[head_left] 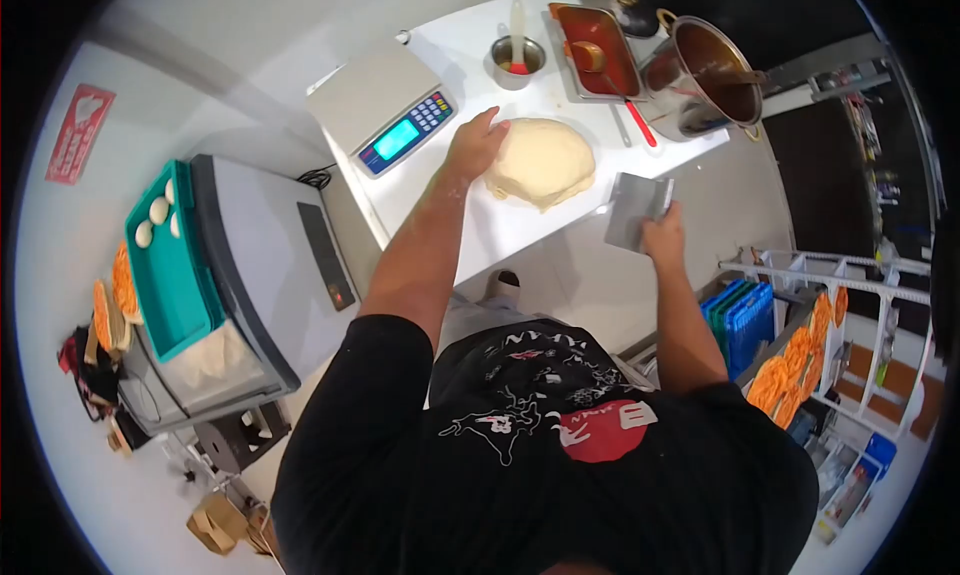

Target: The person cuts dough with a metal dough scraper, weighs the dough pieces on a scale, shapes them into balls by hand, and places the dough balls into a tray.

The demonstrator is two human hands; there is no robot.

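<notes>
A large pale lump of dough lies on the white table. My left hand rests against the dough's left side, its fingers stretched out and holding nothing. To the right of the dough, past the table's front edge, my right hand grips a flat grey metal dough scraper with its blade raised. The scraper is apart from the dough. Left of my left hand stands a digital scale with a lit display and a bare platform.
Behind the dough is a small metal bowl with a brush. A tray of red sauce holds a ladle, its red handle overhanging; a large pot stands beside it. At left, a green tray carries several dough balls. Sauced pizza bases are at right.
</notes>
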